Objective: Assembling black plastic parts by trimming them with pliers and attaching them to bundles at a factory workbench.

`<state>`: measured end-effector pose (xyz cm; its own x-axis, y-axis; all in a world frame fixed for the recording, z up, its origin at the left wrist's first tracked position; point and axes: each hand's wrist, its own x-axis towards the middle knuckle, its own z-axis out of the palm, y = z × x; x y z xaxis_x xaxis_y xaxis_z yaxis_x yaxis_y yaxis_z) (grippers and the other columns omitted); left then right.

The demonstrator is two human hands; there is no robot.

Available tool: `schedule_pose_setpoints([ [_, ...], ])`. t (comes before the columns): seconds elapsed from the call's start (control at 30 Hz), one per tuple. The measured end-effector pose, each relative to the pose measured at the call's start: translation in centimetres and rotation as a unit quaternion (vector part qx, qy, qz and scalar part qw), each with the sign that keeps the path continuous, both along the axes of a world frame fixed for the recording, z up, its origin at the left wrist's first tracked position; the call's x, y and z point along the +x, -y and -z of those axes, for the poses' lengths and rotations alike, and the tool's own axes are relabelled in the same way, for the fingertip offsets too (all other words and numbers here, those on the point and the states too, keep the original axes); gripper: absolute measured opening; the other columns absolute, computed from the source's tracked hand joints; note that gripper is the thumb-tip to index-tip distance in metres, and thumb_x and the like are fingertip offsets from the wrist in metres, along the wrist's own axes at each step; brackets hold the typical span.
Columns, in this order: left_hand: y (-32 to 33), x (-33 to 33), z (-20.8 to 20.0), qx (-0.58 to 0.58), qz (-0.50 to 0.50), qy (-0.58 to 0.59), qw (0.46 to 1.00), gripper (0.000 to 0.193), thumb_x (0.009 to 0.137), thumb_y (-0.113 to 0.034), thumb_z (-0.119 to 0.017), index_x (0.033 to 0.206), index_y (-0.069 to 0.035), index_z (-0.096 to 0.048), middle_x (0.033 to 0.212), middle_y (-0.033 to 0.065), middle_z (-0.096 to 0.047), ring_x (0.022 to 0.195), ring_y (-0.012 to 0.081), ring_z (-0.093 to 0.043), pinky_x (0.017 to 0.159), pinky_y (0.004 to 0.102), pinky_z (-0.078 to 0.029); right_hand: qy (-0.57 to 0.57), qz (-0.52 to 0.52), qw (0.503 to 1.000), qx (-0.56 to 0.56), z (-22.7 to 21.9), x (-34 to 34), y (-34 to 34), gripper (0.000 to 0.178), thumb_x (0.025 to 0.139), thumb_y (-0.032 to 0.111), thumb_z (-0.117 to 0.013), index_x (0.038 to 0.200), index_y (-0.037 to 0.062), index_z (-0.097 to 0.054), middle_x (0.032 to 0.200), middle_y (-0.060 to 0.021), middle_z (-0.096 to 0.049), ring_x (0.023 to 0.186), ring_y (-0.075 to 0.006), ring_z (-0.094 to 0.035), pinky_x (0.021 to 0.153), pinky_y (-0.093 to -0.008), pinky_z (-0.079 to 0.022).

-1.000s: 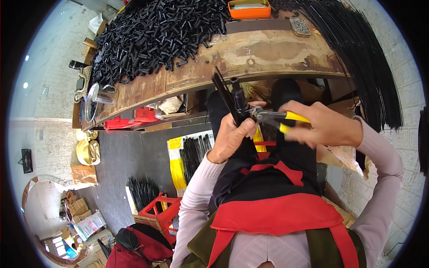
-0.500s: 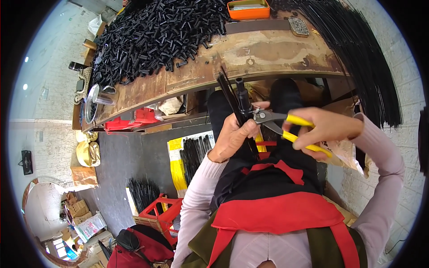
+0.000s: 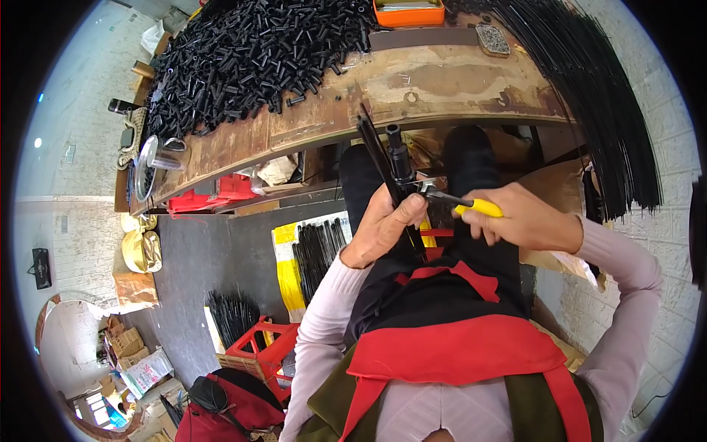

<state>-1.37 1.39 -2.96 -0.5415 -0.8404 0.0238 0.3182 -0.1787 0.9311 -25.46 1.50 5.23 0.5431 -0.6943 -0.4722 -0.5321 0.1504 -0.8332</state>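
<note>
My left hand [image 3: 383,227] is closed round a bundle of thin black rods [image 3: 375,147] above my lap. Beside their upper ends stands a black stepped tube fitting [image 3: 398,153], upright against the bundle. My right hand [image 3: 532,217] grips pliers [image 3: 480,208] with yellow handles, now pressed together. The jaws of the pliers are at the base of the fitting, close to my left thumb. A small bit of bright metal shows at the jaws; its shape is too small to make out.
A wooden workbench [image 3: 317,132] curves ahead, bearing a heap of short black tubes [image 3: 258,59], an orange box [image 3: 409,15] and a small tray of metal bits [image 3: 492,40]. Long black rods [image 3: 604,103] hang off its right end. A red crate [image 3: 269,346] stands at left.
The spread plier handles have come together in my right hand, and the pliers have turned. My left hand stays nearly in place with the rods and fitting.
</note>
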Motion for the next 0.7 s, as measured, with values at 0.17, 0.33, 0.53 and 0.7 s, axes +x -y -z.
schedule_pose_setpoints([
  [0.17,-0.2,0.0,0.2,0.006,-0.003,-0.009,1.0,0.039,0.099,-0.038,-0.058,0.114,-0.004,-0.047,0.074,-0.0024,-0.038,0.066,0.01,-0.037,0.063,0.0261,-0.035,-0.036,-0.089,0.994,-0.054,-2.0,-0.4,1.3,0.032,0.101,0.025,-0.053,0.106,-0.0052,-0.061,0.083,-0.0095,-0.068,0.072,-0.0196,-0.068,0.069,-0.0342,-0.052],
  [0.33,-0.2,0.1,0.1,0.007,0.007,-0.023,1.0,0.037,0.098,-0.039,-0.06,0.108,-0.008,-0.042,0.075,-0.0019,-0.039,0.067,0.0102,-0.038,0.063,0.0264,-0.036,-0.054,-0.083,0.995,0.025,-3.8,0.3,1.8,0.034,0.102,0.03,-0.051,0.093,-0.0022,-0.058,0.074,-0.0071,-0.062,0.066,-0.0157,-0.064,0.063,-0.0316,-0.05],
  [0.53,-0.5,0.5,-0.1,-0.025,0.027,-0.022,0.999,0.041,0.099,-0.045,-0.056,0.098,-0.004,-0.054,0.074,-0.0021,-0.046,0.067,0.0089,-0.042,0.062,0.0246,-0.037,-0.017,-0.062,0.964,0.256,-3.6,0.3,2.4,0.037,0.103,0.034,-0.051,0.086,0.0019,-0.056,0.065,-0.0026,-0.055,0.052,-0.0087,-0.052,0.05,-0.0265,-0.043],
  [0.7,-0.2,0.7,0.3,-0.027,0.014,-0.026,0.999,0.04,0.101,-0.043,-0.054,0.099,-0.003,-0.054,0.075,-0.002,-0.047,0.067,0.0088,-0.042,0.062,0.0244,-0.038,0.012,-0.01,0.992,0.127,-1.2,0.9,0.6,0.041,0.101,0.039,-0.054,0.09,-0.0005,-0.056,0.061,-0.0013,-0.053,0.046,-0.0084,-0.05,0.04,-0.0249,-0.037],
])
